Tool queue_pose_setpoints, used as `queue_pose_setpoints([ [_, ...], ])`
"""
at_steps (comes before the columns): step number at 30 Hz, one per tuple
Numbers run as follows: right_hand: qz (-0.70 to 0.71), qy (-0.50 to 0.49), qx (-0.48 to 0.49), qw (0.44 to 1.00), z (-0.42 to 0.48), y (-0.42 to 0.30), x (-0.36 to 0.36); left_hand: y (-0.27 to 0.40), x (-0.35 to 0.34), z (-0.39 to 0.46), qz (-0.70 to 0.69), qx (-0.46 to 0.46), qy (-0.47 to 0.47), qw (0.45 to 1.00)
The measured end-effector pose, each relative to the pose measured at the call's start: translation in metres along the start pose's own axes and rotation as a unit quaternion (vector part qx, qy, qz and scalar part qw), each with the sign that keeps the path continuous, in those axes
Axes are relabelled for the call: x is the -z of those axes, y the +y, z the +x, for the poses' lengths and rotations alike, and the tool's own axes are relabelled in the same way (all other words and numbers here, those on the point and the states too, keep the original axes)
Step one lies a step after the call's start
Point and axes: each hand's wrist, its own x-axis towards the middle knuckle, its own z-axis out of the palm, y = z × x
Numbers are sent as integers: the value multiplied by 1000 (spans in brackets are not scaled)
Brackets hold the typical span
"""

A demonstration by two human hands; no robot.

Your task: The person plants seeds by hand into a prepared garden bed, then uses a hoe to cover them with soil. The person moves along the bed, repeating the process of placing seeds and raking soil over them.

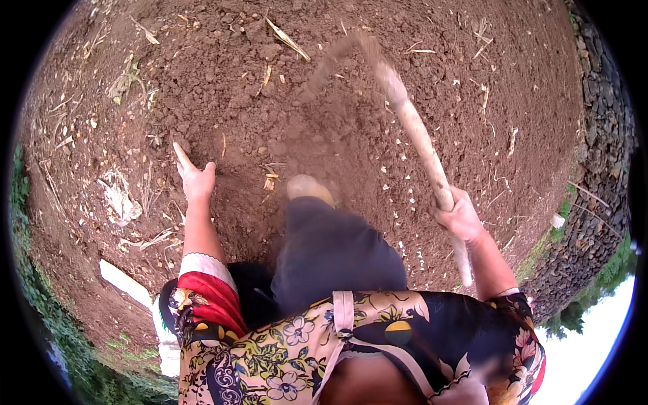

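Observation:
My right hand (460,215) grips the lower part of a pale wooden handle (428,147), whose butt end sticks out below the fist. The handle runs up to a bent, motion-blurred head (334,55), like that of a hand hoe, over the brown soil (243,111); whether it touches the ground cannot be told. Out to the left, my left hand (196,177) holds nothing, its fingers stretched and the thumb apart. Small white pieces, perhaps seeds or cloves (411,201), lie in rough rows on the soil between the handle and my leg.
My shoe (309,188) and dark trouser leg (339,248) are in the middle. Dry stalks (287,39) and a pale crumpled husk (121,202) litter the soil. A stone wall (600,167) borders the right side. White sacking (167,339) lies at lower left.

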Motion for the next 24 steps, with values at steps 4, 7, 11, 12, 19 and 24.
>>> queue_pose_setpoints([
  [4, 40, 65, 180, 981, 39, -69, -28, -8, 4, 7, -3, -12, 16, 1000],
  [7, 40, 84, 253, 963, 65, -92, -49, -6, -1, 7, -12, -15, 10, 1000],
  [11, -359, 20, 83, 930, 88, -36, -56, -15, 0, 10, -23, -42, 6, 999],
  [12, -307, 1, 21, 951, 75, -15, -47, -19, 2, 12, -29, -50, 6, 998],
  [19, -46, 10, -32, 998, -5, -18, -8, 7, 1, -1, 10, 21, 0, 1000],
  [24, 36, 168, 194, 966, 51, -105, -54, -6, 11, 6, 23, 22, 22, 999],
])
